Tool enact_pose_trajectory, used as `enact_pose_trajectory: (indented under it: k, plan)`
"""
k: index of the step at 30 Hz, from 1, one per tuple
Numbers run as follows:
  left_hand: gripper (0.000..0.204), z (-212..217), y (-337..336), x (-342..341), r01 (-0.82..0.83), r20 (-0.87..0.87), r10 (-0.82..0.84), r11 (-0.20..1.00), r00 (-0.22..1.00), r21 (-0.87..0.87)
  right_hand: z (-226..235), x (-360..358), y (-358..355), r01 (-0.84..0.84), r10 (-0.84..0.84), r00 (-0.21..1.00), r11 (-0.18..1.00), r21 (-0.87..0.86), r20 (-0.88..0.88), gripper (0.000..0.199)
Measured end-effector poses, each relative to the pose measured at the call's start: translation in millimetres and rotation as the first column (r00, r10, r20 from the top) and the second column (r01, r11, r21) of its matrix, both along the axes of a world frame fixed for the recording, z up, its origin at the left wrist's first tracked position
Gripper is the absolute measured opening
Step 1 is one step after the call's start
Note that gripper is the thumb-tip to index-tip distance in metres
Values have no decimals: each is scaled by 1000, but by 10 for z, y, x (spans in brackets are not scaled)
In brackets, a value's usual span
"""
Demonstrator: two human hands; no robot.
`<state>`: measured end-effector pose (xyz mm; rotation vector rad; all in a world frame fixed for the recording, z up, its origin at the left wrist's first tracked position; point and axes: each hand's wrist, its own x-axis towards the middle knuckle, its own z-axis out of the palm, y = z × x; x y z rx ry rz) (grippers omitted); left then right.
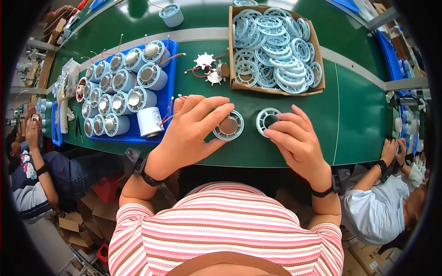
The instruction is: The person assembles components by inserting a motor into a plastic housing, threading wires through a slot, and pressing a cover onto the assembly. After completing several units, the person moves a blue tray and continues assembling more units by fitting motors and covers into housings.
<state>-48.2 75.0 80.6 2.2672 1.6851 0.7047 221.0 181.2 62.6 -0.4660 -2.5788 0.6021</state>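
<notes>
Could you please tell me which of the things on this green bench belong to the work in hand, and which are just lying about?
In hand:
left hand on a round grille with metal disc
right hand on an empty round grille

Lying about:
cardboard box of grilles
blue tray of cylinders
white fan wheels
lone cylinder

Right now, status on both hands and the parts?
Left hand pinching round motor disc on belt. Right hand gripping pale ring housing. Loose white impellers beyond, nothing between.

left hand [193, 133] hides blue tray [172, 73] corner | workers' faces cut off, perhaps
</notes>
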Motion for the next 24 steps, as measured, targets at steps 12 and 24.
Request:
enact_pose_trajectory:
  k: [12,24]
  plan:
    - [64,-231,-91,399,-55,613,465,822,639,-566,-356,-131,-316,390,-395,918,898,-203,17,50]
    - [62,-354,-11,469,284,773,517,729,368,-623,-133,-252,-384,-8,-156,960,818,-575,-235,76]
